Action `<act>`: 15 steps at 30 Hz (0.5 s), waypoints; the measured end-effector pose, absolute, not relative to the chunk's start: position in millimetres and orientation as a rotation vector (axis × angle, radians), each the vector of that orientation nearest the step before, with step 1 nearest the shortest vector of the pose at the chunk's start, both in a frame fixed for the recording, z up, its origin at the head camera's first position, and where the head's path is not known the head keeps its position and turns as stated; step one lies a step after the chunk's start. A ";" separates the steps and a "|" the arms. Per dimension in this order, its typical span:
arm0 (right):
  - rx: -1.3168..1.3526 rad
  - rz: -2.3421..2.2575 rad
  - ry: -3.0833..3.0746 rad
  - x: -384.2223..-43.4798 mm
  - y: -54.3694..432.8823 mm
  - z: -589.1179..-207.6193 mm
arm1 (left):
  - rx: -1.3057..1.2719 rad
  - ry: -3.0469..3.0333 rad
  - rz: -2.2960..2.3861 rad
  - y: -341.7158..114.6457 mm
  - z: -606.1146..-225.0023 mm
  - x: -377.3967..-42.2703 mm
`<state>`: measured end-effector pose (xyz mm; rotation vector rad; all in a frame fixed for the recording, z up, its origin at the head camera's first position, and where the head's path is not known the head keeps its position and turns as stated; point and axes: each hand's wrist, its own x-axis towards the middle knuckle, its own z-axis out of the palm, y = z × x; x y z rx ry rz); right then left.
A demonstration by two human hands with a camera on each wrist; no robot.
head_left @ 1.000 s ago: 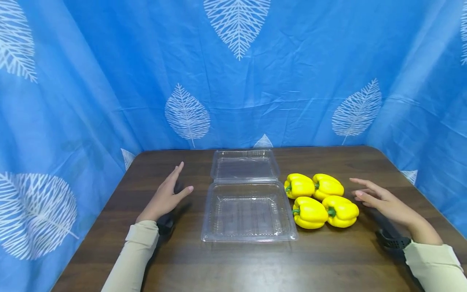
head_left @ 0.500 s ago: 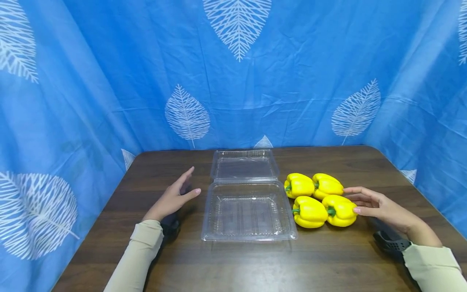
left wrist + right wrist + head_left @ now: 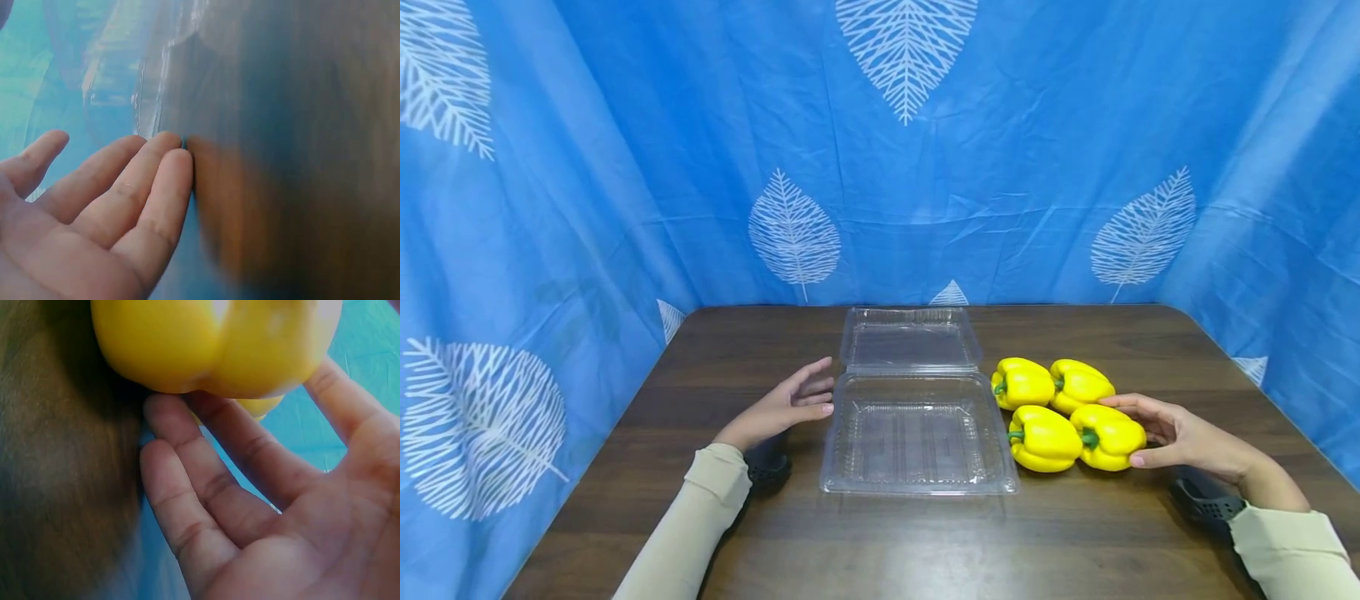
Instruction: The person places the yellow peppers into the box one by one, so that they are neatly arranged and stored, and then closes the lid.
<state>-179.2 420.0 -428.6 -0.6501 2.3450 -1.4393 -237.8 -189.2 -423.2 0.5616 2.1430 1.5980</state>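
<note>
OK so closest to the table's [image 3: 925, 550] near edge you get two pale sleeves [image 3: 685, 521] with black wrist gear [image 3: 1217, 502]. Over toward the right edge, the right hand [image 3: 1198, 437] has its thumb and index finger curled round the near right pepper [image 3: 1108, 437], the other fingers loosely bent below. The near left pepper [image 3: 1045, 439] sits tight against that one, blocking the straight line to the clear container [image 3: 920, 485] mid-table. On the left-edge side, the left hand [image 3: 778, 408] has loosely spread fingers right by the container's rim, can't tell if touching. Behind are the far left pepper [image 3: 1024, 383] and far right pepper [image 3: 1082, 383], then the open lid [image 3: 912, 342] lying up by the far edge, then a blue leaf-print curtain [image 3: 887, 208].
</note>
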 end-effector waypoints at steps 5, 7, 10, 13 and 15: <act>-0.631 -1.413 2.408 -179.3 421.6 -429.5 | 0.575 1.983 1.665 -185.8 -430.5 -239.6; -0.650 -1.412 2.430 -178.8 421.9 -430.6 | 0.591 1.945 1.691 -184.3 -434.5 -241.1; -0.687 -1.444 2.427 -178.4 420.2 -432.7 | 0.620 1.917 1.728 -183.8 -438.9 -243.4; -0.722 -1.488 2.402 -178.4 417.4 -434.6 | 0.661 1.856 1.769 -185.3 -440.6 -245.3; -0.734 -1.517 2.386 -178.9 415.5 -435.3 | 0.702 1.796 1.792 -186.9 -441.0 -246.4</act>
